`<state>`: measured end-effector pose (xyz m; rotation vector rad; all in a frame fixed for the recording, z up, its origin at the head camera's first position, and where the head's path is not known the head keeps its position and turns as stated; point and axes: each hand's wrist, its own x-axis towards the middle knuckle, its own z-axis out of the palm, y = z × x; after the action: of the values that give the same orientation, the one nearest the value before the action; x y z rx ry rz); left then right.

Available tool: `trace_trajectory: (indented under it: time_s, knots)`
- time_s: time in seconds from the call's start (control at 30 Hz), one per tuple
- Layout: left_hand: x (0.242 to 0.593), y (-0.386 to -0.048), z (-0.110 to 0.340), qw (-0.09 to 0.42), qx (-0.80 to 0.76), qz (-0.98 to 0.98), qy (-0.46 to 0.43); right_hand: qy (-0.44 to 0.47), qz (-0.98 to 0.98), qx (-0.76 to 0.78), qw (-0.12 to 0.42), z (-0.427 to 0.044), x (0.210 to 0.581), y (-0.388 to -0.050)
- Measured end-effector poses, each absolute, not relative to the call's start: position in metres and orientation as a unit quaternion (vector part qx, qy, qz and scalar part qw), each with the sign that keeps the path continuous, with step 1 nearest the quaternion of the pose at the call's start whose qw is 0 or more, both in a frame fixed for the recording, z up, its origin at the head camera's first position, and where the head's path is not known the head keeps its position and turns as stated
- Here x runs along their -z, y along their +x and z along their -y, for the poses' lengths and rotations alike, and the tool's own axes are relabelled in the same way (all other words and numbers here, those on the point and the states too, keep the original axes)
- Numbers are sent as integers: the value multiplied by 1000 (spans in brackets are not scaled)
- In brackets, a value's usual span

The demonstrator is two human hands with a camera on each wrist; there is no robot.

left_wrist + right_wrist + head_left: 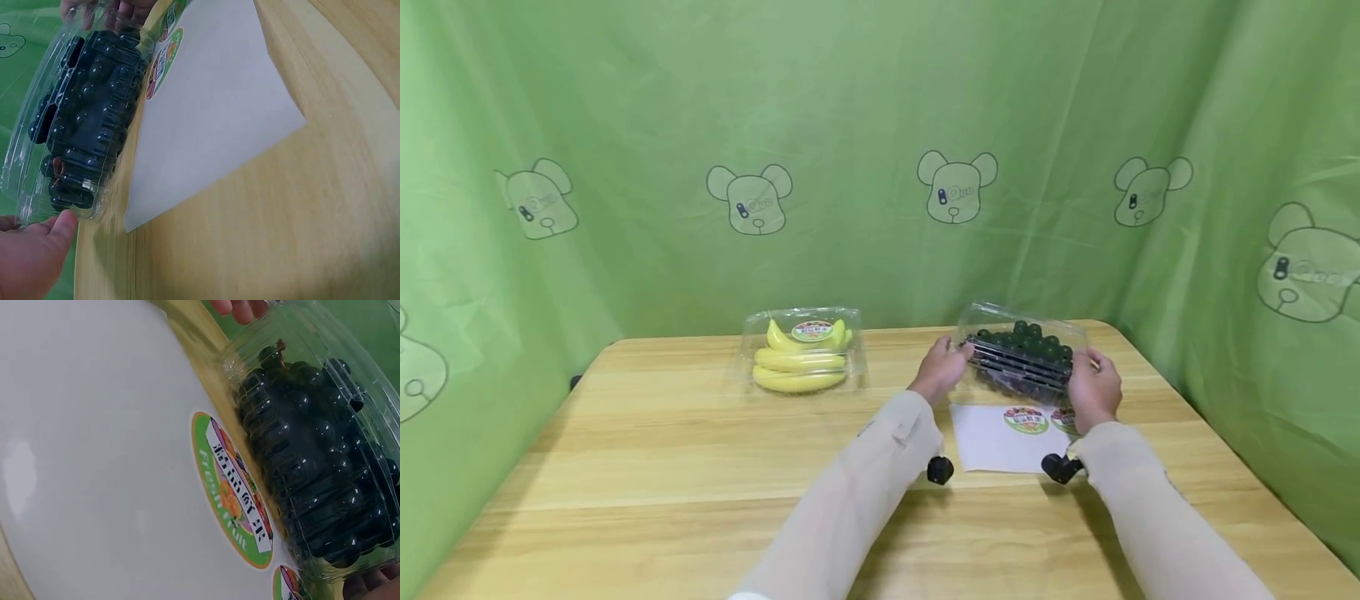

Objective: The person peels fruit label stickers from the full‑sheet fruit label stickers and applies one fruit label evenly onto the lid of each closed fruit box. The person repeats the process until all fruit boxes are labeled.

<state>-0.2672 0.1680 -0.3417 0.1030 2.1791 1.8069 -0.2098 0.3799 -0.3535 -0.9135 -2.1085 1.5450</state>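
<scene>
Head: clear clamshell of grapes (pixel 1024 365) between left grip (pixel 942 371) and right grip (pixel 1094 387), each holding one end; long axis side to side, right end tipped lower. White sheet (pixel 992 442) just nearer wearer, oval stickers (pixel 1026 420) toward right grip. Boxed bananas (pixel 799 381) well apart, to left on worktop (pixel 700 467).

Left wrist: left grip holds clamshell's near end, right grip its far end.

Right wrist: clamshell's long side just beside stickers; cannot tell whether base touches worktop.

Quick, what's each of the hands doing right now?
Left hand: gripping the left end of the clear plastic clamshell of dark grapes.
Right hand: gripping the same clamshell's right end.
</scene>
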Motion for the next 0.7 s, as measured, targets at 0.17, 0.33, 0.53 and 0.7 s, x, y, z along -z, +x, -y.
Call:
trace_trajectory:
  time_s: [0.17, 0.33, 0.53, 0.7]
  knots:
    - [341, -267, -169, 157, -636, -755, 29, -323, 750, -546, 188, -378, 354, -209]
    - [339, -267, -168, 165, -639, -751, 24, -325, 752, -541, 191, -377, 354, -210]
    - [338, -265, -166, 167, -644, -746, 22, -325, 748, -547, 190, -378, 355, -212]
    - [336, -264, -166, 169, -650, -740, 25, -330, 738, -555, 197, -378, 354, -213]
